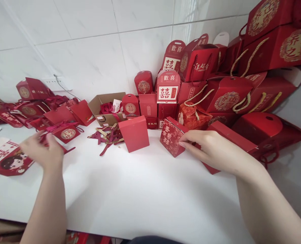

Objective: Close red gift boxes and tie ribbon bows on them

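Observation:
My right hand [208, 147] pinches the right edge of a small red gift box [171, 137] with pale characters on its front. This box is slightly tilted at the table's middle right. Further left, my left hand [44, 149] is over a cluster of red boxes, its fingers curled together near dark red ribbon. What they grip, if anything, is partly hidden. A plain red box [135, 134] stands upright between my hands. Under my left fingers lies a white-and-red box [11, 161] with a cartoon face. Just behind that hand is a ribboned red box [68, 133].
Many red gift boxes [229, 95] with rope handles are stacked along the right and back. A cardboard box [95, 108] of red pieces stands at the back, with a pile of ribbon strips [107, 137] before it. Behind the white table [130, 196] rises a tiled wall [89, 61].

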A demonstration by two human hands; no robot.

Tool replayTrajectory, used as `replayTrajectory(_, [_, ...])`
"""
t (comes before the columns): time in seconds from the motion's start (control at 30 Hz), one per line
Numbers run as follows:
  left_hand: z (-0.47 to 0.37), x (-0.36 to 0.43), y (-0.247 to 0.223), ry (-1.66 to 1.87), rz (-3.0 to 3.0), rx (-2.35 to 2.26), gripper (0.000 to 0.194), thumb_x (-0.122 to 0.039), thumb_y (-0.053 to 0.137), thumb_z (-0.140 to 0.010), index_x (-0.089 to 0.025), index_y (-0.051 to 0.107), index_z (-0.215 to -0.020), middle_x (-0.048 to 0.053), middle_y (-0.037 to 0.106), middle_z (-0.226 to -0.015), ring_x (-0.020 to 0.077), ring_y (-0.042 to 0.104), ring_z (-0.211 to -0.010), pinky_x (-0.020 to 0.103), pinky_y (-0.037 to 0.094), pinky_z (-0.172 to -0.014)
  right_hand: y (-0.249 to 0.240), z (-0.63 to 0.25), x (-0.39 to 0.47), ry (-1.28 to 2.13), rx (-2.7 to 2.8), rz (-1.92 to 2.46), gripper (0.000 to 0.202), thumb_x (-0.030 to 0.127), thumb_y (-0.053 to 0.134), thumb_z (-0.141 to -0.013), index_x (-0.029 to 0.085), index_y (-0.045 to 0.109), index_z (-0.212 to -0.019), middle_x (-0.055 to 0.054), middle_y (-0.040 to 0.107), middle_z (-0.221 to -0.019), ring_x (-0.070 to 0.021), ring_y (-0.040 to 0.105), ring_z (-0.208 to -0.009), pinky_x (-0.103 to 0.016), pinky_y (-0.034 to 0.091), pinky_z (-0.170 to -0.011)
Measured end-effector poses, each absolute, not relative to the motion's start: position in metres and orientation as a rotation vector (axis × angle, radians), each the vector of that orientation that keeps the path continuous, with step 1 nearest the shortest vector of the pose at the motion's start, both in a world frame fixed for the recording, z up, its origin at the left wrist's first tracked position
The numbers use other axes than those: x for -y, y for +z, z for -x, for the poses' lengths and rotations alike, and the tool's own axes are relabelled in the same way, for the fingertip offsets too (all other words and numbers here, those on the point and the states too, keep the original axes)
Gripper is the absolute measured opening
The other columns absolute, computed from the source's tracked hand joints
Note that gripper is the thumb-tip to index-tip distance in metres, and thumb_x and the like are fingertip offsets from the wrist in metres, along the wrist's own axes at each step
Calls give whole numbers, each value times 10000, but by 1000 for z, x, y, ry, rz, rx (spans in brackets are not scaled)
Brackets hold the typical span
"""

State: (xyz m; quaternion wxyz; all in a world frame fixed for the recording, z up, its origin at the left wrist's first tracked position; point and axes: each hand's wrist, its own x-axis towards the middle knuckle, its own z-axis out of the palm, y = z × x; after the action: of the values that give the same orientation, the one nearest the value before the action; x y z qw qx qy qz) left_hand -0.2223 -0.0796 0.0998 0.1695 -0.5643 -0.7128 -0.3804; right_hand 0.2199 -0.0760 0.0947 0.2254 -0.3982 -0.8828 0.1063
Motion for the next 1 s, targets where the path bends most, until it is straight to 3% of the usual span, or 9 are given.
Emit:
replayTrajectory(0.1, [202,61,90,-1100,1724,1901,431,-432,436,-955,-82,621,-1126,101,573,-1212,265,463,-1224,436,360,-1085,93,-218,75,293,2427,1073,204,274,471,-962,229,667,-927,-32,710,-850,-179,651,-694,-288,455,-613])
replayTrajectory(0.23, [153,34,71,-987,2551,2018,556,-514,557,-871,-172,539,-1309,98,629,-1282,238,626,-1095,364,512,-952,92,-219,74,270,2413,1029,195,274,488,-947,226,675,-911,-43,705,-805,-195,651,-689,-292,471,-608])
replayTrajectory(0.37, [117,23,47,-1155,2710,1783,659,-485,550,-877,-174,389,-1436,136,572,-1364,232,631,-1132,294,567,-849,94,-220,76,286,2414,1058,187,270,472,-957,229,655,-950,-47,700,-880,-190,657,-738,-305,506,-677])
replayTrajectory(0.47, [104,31,40,-823,2710,1368,498,-427,535,-898,-232,519,-1356,105,507,-1440,230,611,-1173,243,567,-747,92,-214,75,258,2380,1066,181,270,527,-933,236,606,-1092,-68,662,-1070,-219,650,-934,-353,530,-811])
replayTrajectory(0.6, [90,46,44,-486,2612,808,405,-328,556,-892,-341,571,-1297,47,569,-1389,162,705,-917,228,533,-661,84,-200,72,167,2456,911,422,204,632,-860,231,520,-1266,-114,531,-1318,-282,504,-1242,-455,476,-1005])
replayTrajectory(0.7, [84,52,45,-397,2531,613,430,-283,565,-865,-371,563,-1285,39,584,-1373,159,709,-872,232,515,-616,81,-191,73,184,2521,863,263,131,559,-889,211,593,-1137,-119,551,-1282,-267,541,-1191,-452,502,-972])
replayTrajectory(0.83, [91,50,40,-401,2489,559,246,-293,577,-817,-247,653,-1047,84,638,-1299,180,714,-829,242,495,-549,83,-187,78,159,2574,802,146,120,534,-905,184,647,-836,-105,573,-1259,-254,547,-1173,-431,496,-979])
replayTrajectory(1.0, [101,42,32,-560,2489,473,140,-268,599,-771,-212,597,-900,80,715,-1159,192,728,-802,251,525,-570,82,-187,85,116,2632,773,134,110,558,-887,180,658,-830,-98,498,-1395,-277,443,-1316,-450,438,-1064])
